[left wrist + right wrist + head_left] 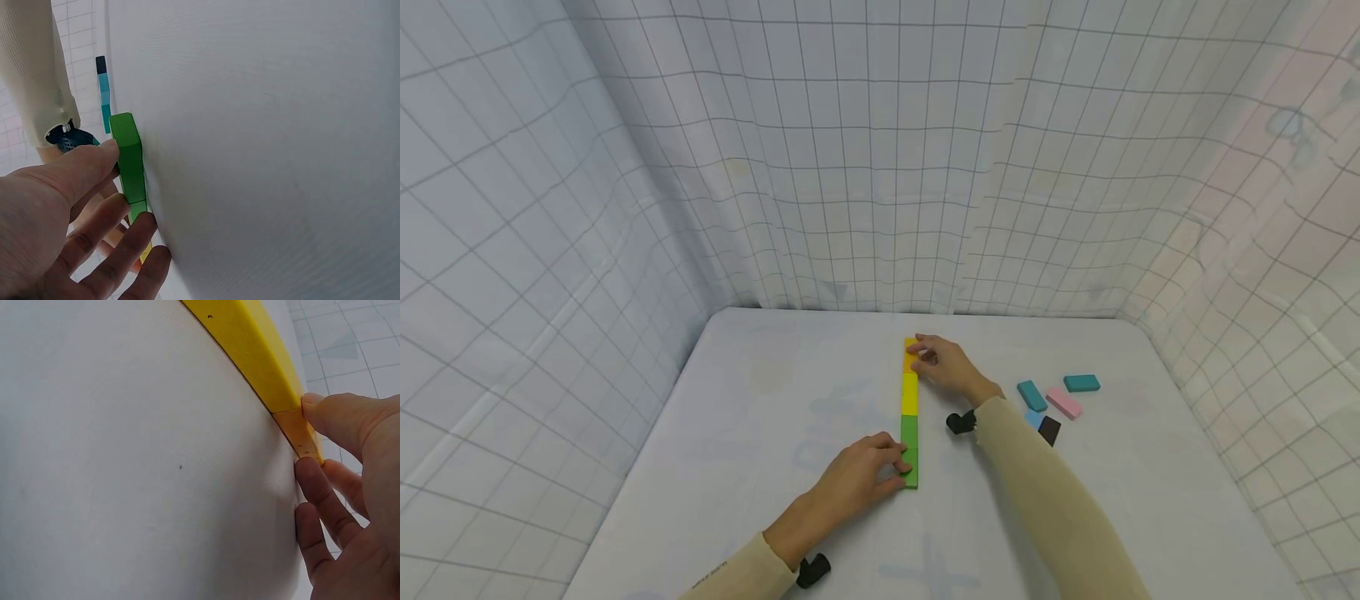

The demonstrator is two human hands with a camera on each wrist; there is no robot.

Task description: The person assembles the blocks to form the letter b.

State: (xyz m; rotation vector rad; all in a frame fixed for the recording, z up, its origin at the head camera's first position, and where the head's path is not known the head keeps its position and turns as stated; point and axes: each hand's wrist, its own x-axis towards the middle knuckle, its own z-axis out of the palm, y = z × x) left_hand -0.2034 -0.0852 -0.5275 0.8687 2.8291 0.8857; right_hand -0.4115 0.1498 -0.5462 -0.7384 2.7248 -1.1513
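In the head view, a straight row of flat blocks runs away from the person. It has green blocks [909, 432] at the near end, then a yellow block [910, 394] and an orange block [295, 428] at the far end. My left hand [863, 473] rests its thumb and loosely extended fingers on the green part. In the left wrist view, its thumb lies on the upper edge of the nearest green block [129, 156], with fingertips along the side. My right hand [949, 365] holds the orange block, thumb near the yellow seam and fingers around the far end.
Right of the row lie loose blocks: teal ones [1081, 383], a pink one [1063, 403], a light blue one [1033, 418] and a black one [1049, 430]. They sit beside the right forearm. Grid-patterned curtains [880, 167] surround the white table [760, 400].
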